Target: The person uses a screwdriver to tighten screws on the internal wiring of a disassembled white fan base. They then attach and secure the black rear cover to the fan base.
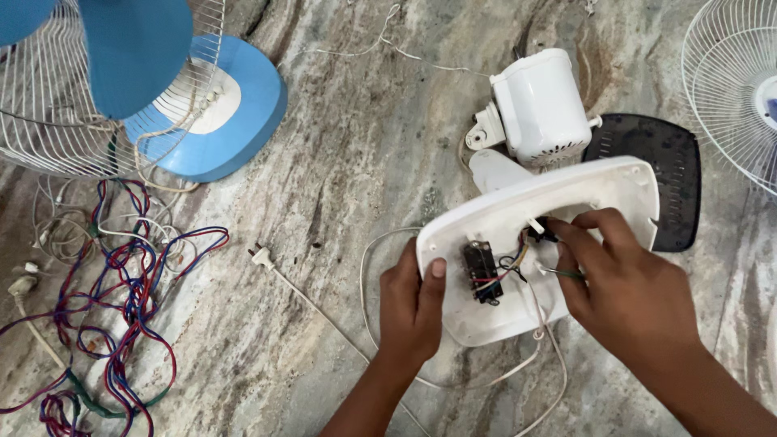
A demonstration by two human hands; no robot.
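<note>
Left hand (413,311) is clamping the upturned white fan base (518,251) by its edge, thumb on the rim, while right hand (623,283) is pinching wires (518,260) inside it, probably mid-rewiring, needing fine fingertip control next.

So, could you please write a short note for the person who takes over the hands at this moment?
Left hand: grips the left edge of the upturned white fan base.
Right hand: fingers inside the base opening, at the coloured wires, with a thin tool.
Switch block: sits in the base, wired.
Motor housing lies behind; black bottom cover is off, at the right.
Done: base opened.
Left: wiring, cover, as it seems.
</note>
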